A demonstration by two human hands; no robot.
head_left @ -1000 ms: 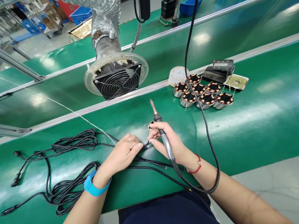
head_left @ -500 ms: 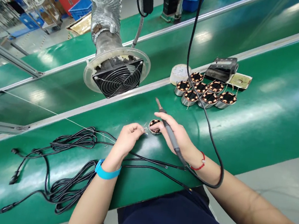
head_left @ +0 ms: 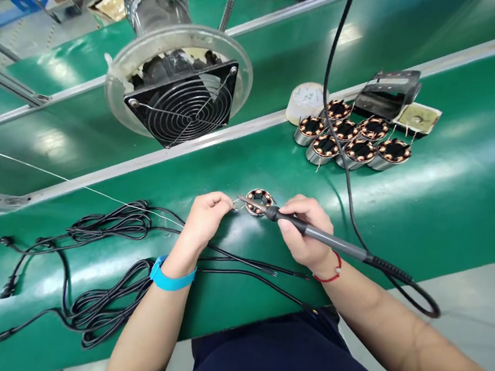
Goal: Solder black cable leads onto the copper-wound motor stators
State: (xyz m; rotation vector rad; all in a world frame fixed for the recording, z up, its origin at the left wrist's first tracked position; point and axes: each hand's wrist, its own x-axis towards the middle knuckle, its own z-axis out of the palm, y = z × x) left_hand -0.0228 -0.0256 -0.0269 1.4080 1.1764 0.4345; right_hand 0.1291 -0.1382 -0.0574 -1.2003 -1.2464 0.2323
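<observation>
- Right hand point(head_left: 307, 233) of mine, in the head view, is wrapped round the grip of a soldering iron point(head_left: 334, 240), fingers closed on it as on a thick pen, the metal tip pointing left.
- Left hand point(head_left: 207, 220), also mine, has thumb and forefinger pinched narrow on thin wire ends point(head_left: 234, 209); which belong to a cable and which to the ring, I cannot tell at this size.
- Between the two hands, one wound ring point(head_left: 263, 194) lies on the green bench point(head_left: 436, 204): just left of my right fingers, just right of my left fingertips, with neither hand gripping it that I can see. The iron crosses above its near part, and fine leads reach from it toward the pinch.
- As for progress, I judge this ring to be partway: tip and leads are close together, but whether they touch is too small to see, and no finished joint shows.
- Farther right, seven more wound rings point(head_left: 360, 152) stand in a cluster, some with short loose leads and none with a cable I can make out, so I take them as undone.
- On the left, black cables point(head_left: 108, 225) lie coiled; several bare ends lie near me, joined to nothing visible, so I count those as left too.
- Beyond the ring, to its left, hangs an extraction fan point(head_left: 193, 114).
</observation>
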